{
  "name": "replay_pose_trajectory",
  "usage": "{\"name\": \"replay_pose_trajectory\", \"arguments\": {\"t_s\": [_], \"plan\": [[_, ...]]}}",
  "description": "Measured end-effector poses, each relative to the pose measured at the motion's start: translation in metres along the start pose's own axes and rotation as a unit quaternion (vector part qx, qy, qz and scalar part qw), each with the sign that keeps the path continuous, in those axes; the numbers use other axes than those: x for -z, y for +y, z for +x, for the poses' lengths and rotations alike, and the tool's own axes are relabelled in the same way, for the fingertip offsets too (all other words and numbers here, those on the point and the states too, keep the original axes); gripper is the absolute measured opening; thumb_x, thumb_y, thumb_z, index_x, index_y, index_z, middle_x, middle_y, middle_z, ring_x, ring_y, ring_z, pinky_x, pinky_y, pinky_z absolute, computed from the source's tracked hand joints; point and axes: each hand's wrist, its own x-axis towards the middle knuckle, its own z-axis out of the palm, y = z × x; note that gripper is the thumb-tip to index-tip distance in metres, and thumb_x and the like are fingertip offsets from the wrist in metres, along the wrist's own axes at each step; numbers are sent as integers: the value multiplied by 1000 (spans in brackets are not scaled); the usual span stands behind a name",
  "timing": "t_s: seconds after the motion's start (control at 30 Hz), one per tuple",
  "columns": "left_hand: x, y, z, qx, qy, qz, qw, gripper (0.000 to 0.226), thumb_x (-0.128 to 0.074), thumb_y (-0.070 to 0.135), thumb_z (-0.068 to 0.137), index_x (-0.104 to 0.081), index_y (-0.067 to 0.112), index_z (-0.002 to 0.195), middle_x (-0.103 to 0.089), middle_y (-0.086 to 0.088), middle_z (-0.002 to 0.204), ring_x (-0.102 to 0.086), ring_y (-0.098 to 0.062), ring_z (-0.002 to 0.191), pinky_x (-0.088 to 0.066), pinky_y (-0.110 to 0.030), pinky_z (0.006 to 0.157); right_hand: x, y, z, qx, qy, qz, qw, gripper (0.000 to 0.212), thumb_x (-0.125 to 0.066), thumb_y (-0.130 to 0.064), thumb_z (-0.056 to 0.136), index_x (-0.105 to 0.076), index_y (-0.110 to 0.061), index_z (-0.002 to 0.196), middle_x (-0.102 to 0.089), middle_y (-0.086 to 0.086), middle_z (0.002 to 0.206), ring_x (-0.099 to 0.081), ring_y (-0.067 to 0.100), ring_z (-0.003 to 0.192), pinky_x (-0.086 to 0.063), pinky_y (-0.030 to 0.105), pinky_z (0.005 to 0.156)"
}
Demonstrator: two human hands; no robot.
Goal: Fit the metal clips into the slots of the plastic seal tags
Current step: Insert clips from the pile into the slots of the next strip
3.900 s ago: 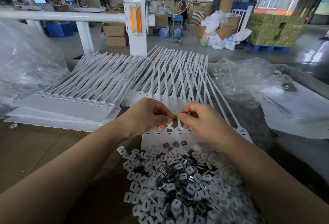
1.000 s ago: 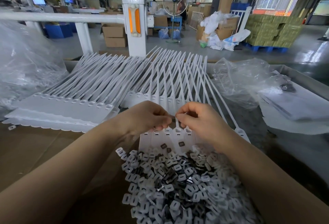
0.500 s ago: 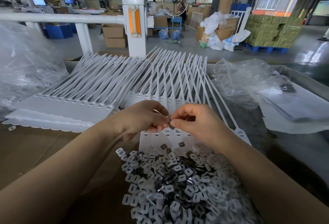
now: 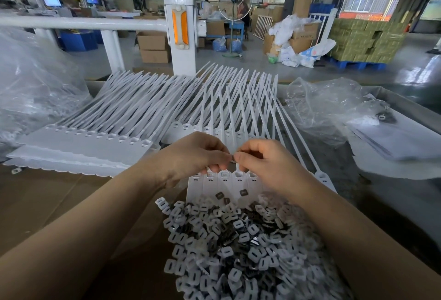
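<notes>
We pinch one metal clip (image 4: 232,158) between our left hand (image 4: 198,154) and right hand (image 4: 260,160), above the seal tags (image 4: 224,180). We judge plenty remains: the clip heap (image 4: 238,240) looks large.

Both hands — left hand (image 4: 195,154), right hand (image 4: 262,163) — fingertips pinched together

no readable text; print on distant carton (image 4: 302,36) too blurred.
</notes>
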Motion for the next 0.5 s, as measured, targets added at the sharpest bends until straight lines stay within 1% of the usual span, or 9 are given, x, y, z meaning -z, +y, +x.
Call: {"name": "replay_pose_trajectory", "arguments": {"t_s": [0.07, 0.1, 0.17, 0.23, 0.27, 0.33, 0.4, 0.5], "plan": [[-2, 0, 0, -3, 5, 3, 1000, 8, -70, 32, 75, -71, 24, 71, -69, 4, 71, -57, -6, 66, -43, -28, 66, 0, 1, 0, -3, 6, 0, 1000, 10, -64, -27, 94, -67, -32, 85, -67, -16, 73, -60, -8, 68, -42, 9, 63], [-2, 0, 1, -5, 6, 11, 1000, 9, -71, 32, 78, -71, 25, 71, -69, 5, 70, -57, -6, 65, -42, -28, 66, -1, 1, 0, -4, 9, -2, 1000, 10, -64, -27, 93, -67, -32, 85, -67, -15, 74, -59, -8, 68, -42, 10, 63], [-4, -2, 2, -11, 10, 52, 999, 9, -71, 28, 85, -71, 25, 76, -67, 10, 67, -56, -2, 63, -44, -22, 63, -1, 3, 1, -6, 20, -16, 1000, 10, -66, -27, 92, -68, -31, 83, -66, -14, 75, -59, -8, 66, -42, 9, 61], [-5, -5, 3, -20, 23, 115, 993, 5, -72, 28, 84, -70, 24, 82, -68, 15, 69, -58, 0, 63, -47, -16, 60, -1, 5, 1, -11, 33, -54, 998, 9, -67, -27, 91, -68, -30, 82, -65, -14, 74, -59, -7, 65, -42, 10, 59], [-6, -6, 3, -23, 29, 141, 989, 5, -74, 27, 84, -70, 24, 84, -70, 15, 73, -61, -2, 67, -51, -16, 64, -1, 6, 1, -17, 35, -79, 996, 8, -68, -27, 90, -68, -30, 82, -66, -13, 75, -60, -4, 66, -45, 13, 60], [-7, -9, 3, -28, 32, 182, 982, 7, -76, 26, 82, -69, 26, 84, -70, 10, 78, -64, -6, 74, -54, -22, 72, -1, 8, 1, -32, 33, -126, 991, 6, -67, -29, 90, -69, -30, 83, -67, -13, 77, -63, 2, 69, -53, 22, 66], [-7, -11, 3, -35, 31, 214, 976, 10, -78, 26, 81, -69, 28, 84, -68, 10, 78, -61, -2, 71, -52, -20, 69, -1, 9, 1, -45, 27, -147, 988, 7, -67, -30, 90, -68, -29, 84, -67, -12, 78, -66, 7, 70, -55, 26, 67], [-7, -13, 4, -41, 31, 229, 972, 12, -80, 28, 79, -68, 30, 83, -67, 12, 77, -58, 2, 67, -45, -15, 66, -1, 9, 1, -48, 16, -174, 983, 9, -66, -32, 90, -67, -29, 82, -67, -11, 74, -64, 9, 62, -49, 23, 59]]}}
